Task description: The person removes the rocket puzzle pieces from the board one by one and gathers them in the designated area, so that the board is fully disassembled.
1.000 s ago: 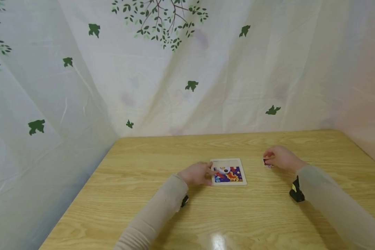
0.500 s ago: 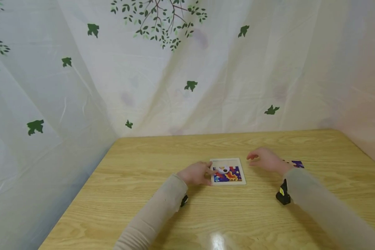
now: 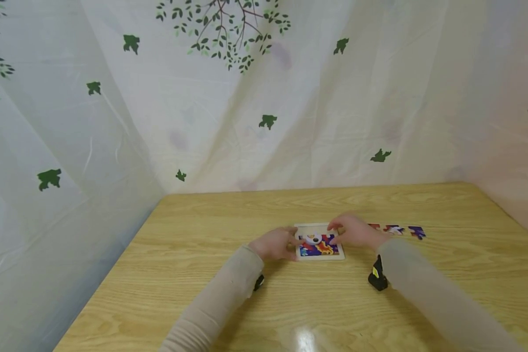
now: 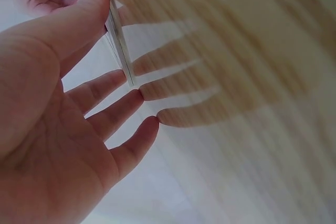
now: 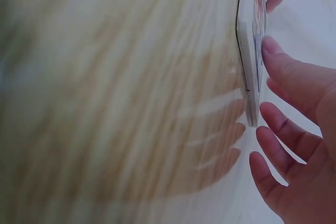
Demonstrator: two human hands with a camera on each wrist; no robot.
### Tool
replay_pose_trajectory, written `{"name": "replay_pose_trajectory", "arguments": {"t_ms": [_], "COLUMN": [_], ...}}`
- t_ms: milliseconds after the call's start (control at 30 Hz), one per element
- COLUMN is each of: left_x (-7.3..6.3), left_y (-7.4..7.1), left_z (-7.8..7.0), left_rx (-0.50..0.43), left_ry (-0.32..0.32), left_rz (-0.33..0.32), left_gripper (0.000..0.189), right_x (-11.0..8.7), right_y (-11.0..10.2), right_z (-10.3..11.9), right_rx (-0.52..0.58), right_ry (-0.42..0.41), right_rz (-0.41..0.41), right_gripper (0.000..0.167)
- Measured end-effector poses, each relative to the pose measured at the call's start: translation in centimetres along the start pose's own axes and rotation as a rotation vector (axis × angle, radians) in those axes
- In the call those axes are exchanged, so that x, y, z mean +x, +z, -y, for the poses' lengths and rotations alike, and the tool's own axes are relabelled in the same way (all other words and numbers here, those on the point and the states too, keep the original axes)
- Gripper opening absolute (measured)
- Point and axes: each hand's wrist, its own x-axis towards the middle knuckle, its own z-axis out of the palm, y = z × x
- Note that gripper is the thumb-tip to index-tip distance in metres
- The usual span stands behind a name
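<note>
Fabric (image 3: 193, 122) printed with leafy branches and green bird-like shapes is hanging along the left edge and behind the far edge of the wood-grain table (image 3: 229, 215). A pale left sleeve (image 3: 211, 303) is reaching in from the near side, a black device (image 3: 258, 282) showing at its wrist. The left hand (image 3: 274, 244) is resting against the left rim of a jigsaw puzzle tray (image 3: 312, 229), its fingers spreading loosely and fairly straight, one digit lying over the picture. The tray is lying flat about midway between the table's side edges, nearer the far edge. Interlocked pieces (image 3: 323, 249) in purple, orange and white are filling its nearer part; a pale strip is showing along its far side. The right hand (image 3: 356, 231) is reaching over the tray's right rim, its thumb and gently bending fingers standing apart. Another black device (image 3: 377, 275) is showing at that wrist. Three loose jigsaw pieces (image 3: 394, 229) are lying in a row toward the table's right edge, the leftmost partly hidden. A pale right sleeve (image 3: 431, 288) is stretching toward the near-right corner.
</note>
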Motion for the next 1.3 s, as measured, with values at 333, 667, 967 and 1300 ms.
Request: {"name": "replay_pose_trajectory", "arguments": {"t_ms": [333, 667, 967, 1300], "left_x": [0.2, -0.3, 0.2, 1.4], "left_y": [0.3, 0.0, -0.8, -0.1], "left_z": [0.0, -0.5, -1.7, -2.5], "left_rx": [0.020, 0.102, 0.165, 0.162], "left_ry": [-0.024, -0.005, 0.057, 0.006], "left_rz": [-0.008, -0.005, -0.014, 0.040], "left_gripper": [0.050, 0.050, 0.057, 0.058], "right_x": [0.1, -0.1, 0.2, 0.5], "right_y": [-0.2, -0.2, -0.1, -0.2], "right_z": [1.3, 1.1, 1.2, 1.1], "right_rx": [-0.088, -0.045, -0.046, -0.062], "right_ry": [-0.012, -0.075, -0.048, -0.042], "right_rz": [0.034, 0.058, 0.065, 0.082], "right_gripper": [0.018, 0.014, 0.012, 0.011]}}
